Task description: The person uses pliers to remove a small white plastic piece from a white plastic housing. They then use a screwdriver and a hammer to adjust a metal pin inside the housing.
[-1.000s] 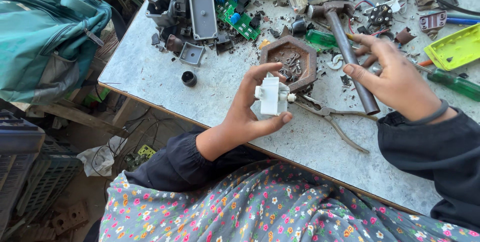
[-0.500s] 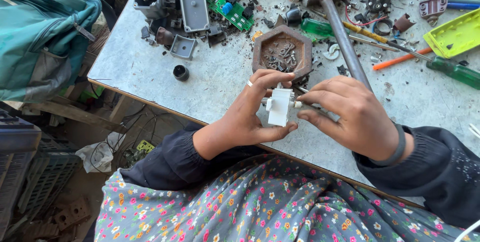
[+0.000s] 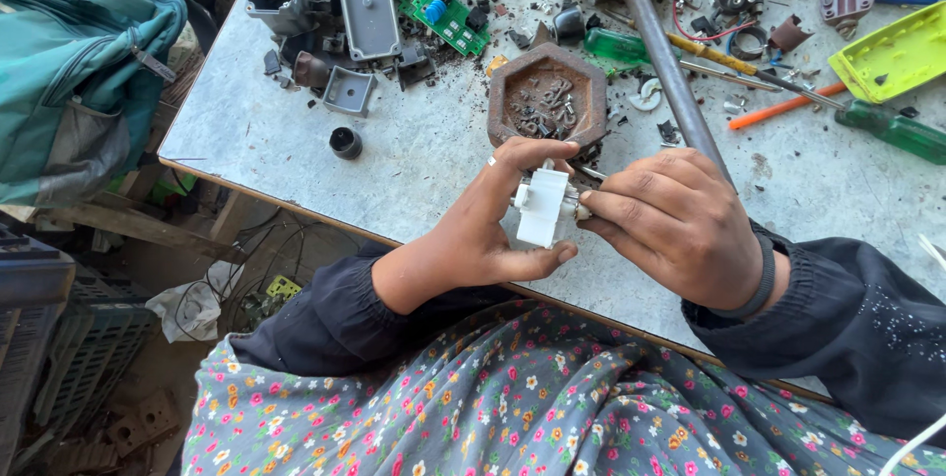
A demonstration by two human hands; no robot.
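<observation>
A small white plastic electrical part (image 3: 543,206) is held just above the near edge of a grey worktable (image 3: 296,156). My left hand (image 3: 483,230) wraps it from the left, thumb underneath and fingers over the top. My right hand (image 3: 675,225) closes on its right side, fingertips pinching a small metal bit there. Just beyond my hands sits a rusty hexagonal dish (image 3: 548,94) holding several small metal pieces. A long-handled hammer (image 3: 670,52) lies behind my right hand.
Dismantled grey housings (image 3: 367,3), a green circuit board (image 3: 443,13), screwdrivers (image 3: 887,126) and a yellow-green tray (image 3: 892,52) litter the far side of the table. A small black cap (image 3: 345,143) sits at the left. A teal bag (image 3: 79,72) hangs beside the table.
My right hand left the hammer handle and came in to the white part, joining my left hand. Both hands now hold it closer to the table's near edge.
</observation>
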